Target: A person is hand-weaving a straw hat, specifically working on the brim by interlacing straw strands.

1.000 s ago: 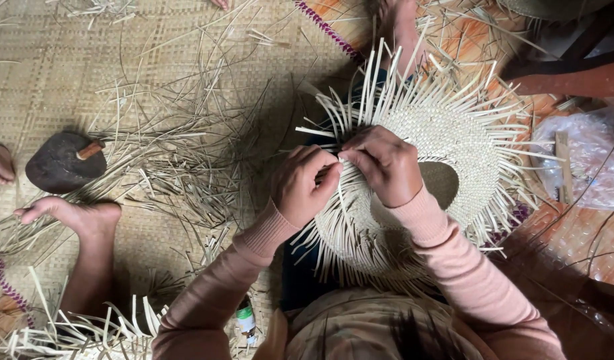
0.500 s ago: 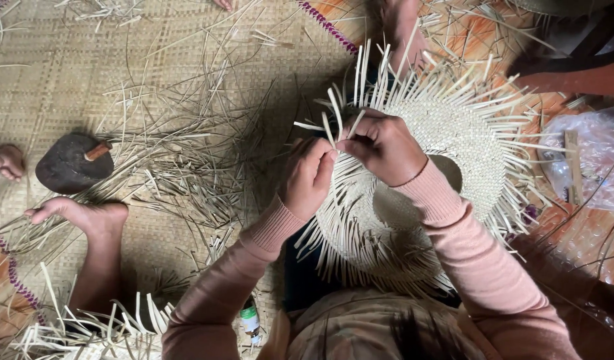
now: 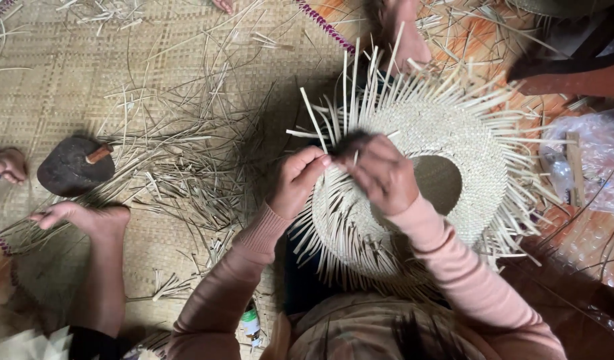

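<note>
At the far left edge, part of a foot [image 3: 7,165] was cut off by the frame. Beside it a dark stone [image 3: 68,168] with a short wooden stub lay on the woven mat [image 3: 67,73]. Below the stone, another person's bare foot [image 3: 87,219] rested on the mat, toes pointing left, the leg running down out of view. Loose straw [image 3: 187,153] was scattered across the mat between the stone and the hands, lying in all directions. A small green-capped bottle [image 3: 251,321] showed near the bottom, half hidden by the left sleeve.

The left hand [image 3: 299,181] was curled nearly closed, fingertips pinched on a strand at the hat's left rim. The right hand [image 3: 382,175] was also curled, fingers bent down onto the same spot, touching the left hand; what exactly it gripped was hidden by its own knuckles. Pink sleeves covered both arms.

The hat [image 3: 447,153], a woven straw ring with a round hole in its middle, lay in the person's lap right of centre, roughly flat and facing up. Its unwoven ends fanned outward all round the rim, so it had no clear long axis. Its near edge was hidden behind the right arm.

Above it a foot [image 3: 404,33] lay partly under the strands. At the far right, a clear plastic bag [image 3: 597,160] was hard to make out.
</note>
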